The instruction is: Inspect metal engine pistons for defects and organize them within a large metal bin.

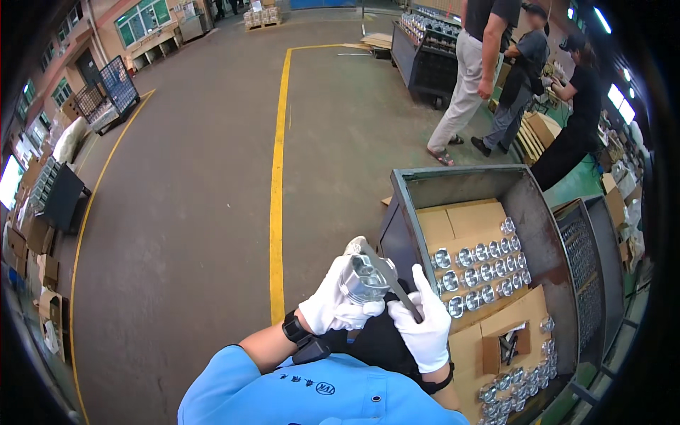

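My gloved left hand [324, 304] holds a shiny silver piston [363, 283], its hollow, open side turned up toward me. In my gloved right hand [427, 326] is a long, flat grey file [401, 294], gripped near its lower end with the index finger pointing up. The file slants across the right side of the piston and its far end lies over the piston's rim. Both hands are in front of my body, just left of a grey metal bin [404, 234]. Parts of the left fingers are hidden behind the piston.
Rows of pistons [489, 269] stand on cardboard in the bin, beside a small cardboard box [492, 353] of dark tools. Three people [471, 78] stand beyond it, near another piston-filled bin [418, 60]. Yellow lines [278, 212] mark the floor; a wire cage [117, 88] stands far left.
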Motion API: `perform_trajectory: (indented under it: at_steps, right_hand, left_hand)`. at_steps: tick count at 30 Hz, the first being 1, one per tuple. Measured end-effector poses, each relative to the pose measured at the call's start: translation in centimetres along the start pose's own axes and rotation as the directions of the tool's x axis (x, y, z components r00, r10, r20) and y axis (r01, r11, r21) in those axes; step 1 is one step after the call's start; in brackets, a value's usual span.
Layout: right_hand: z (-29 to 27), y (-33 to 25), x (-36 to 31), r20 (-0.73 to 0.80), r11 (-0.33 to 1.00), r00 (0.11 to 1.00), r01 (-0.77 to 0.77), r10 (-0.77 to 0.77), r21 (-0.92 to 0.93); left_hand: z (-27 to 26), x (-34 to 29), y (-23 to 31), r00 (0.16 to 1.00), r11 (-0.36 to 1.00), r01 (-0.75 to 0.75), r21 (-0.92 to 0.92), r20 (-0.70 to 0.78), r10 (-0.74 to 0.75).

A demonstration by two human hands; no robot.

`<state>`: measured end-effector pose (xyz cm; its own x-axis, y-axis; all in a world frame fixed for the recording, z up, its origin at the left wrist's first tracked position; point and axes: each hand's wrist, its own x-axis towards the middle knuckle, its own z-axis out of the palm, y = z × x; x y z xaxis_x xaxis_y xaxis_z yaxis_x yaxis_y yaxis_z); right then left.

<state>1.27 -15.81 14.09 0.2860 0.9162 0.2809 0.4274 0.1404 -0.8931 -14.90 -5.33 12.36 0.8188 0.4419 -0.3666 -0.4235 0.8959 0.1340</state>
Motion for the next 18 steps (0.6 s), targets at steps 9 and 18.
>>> perform_trajectory:
  at_steps: [9, 18]
  right_hand:
    - [1.2, 1.1, 0.3, 0.161, 0.983, 0.974, 0.17, -0.158, -0.063]
    - [1.7, 2.0, 0.5, 0.006, 0.945, 0.98, -0.195, 0.201, 0.263]
  left_hand:
    - [-6.4, 2.0, -0.4, 0.944, 0.944, 0.164, 0.285, 0.232, -0.234]
    - [-1.6, 0.3, -0.2, 0.945, 0.878, -0.207, 0.431, 0.32, 0.065]
